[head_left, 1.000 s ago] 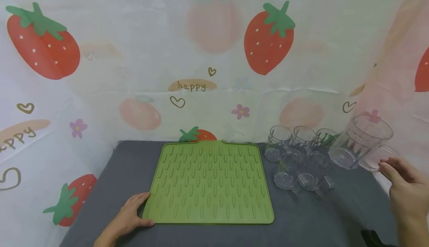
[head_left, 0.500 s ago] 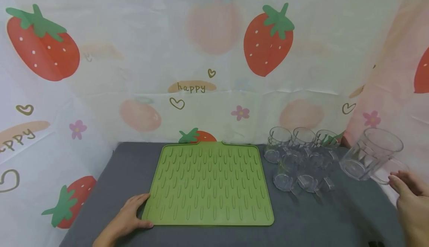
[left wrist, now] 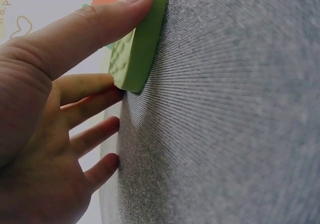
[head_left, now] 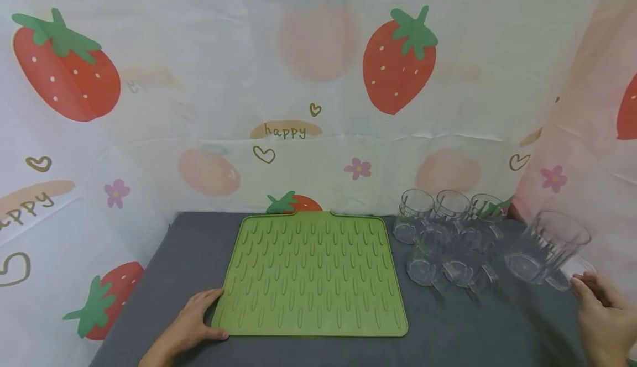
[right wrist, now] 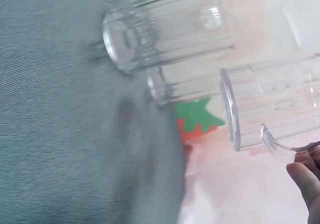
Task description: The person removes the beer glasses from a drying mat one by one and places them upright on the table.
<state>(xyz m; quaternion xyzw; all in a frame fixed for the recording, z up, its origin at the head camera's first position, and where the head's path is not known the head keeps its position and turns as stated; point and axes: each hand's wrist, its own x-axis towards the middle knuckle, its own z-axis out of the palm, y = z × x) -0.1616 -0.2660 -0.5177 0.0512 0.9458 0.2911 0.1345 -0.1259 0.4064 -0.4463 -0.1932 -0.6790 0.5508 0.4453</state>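
My right hand (head_left: 604, 317) pinches the handle of a clear mug (head_left: 547, 248) between thumb and fingers. The mug hangs tilted above the right side of the table, and the right wrist view shows its base (right wrist: 230, 109) off the cloth. A green ridged mat (head_left: 311, 278) lies flat in the middle. At its near left corner rests my left hand (head_left: 186, 323), fingers spread, thumb at the front edge and fingertips along the left edge. The left wrist view shows the thumb (left wrist: 100, 27) lying against the mat's side, the other fingers extended.
Several more clear mugs (head_left: 422, 265) stand close together right of the mat, handles toward the right and front. Grey cloth (head_left: 473, 334) covers the table. A strawberry-printed curtain (head_left: 318, 173) closes off the back and both sides.
My right hand has carried the mug first right and down, then further down and slightly back left, closer to the table. My left hand and the mat have stayed put.
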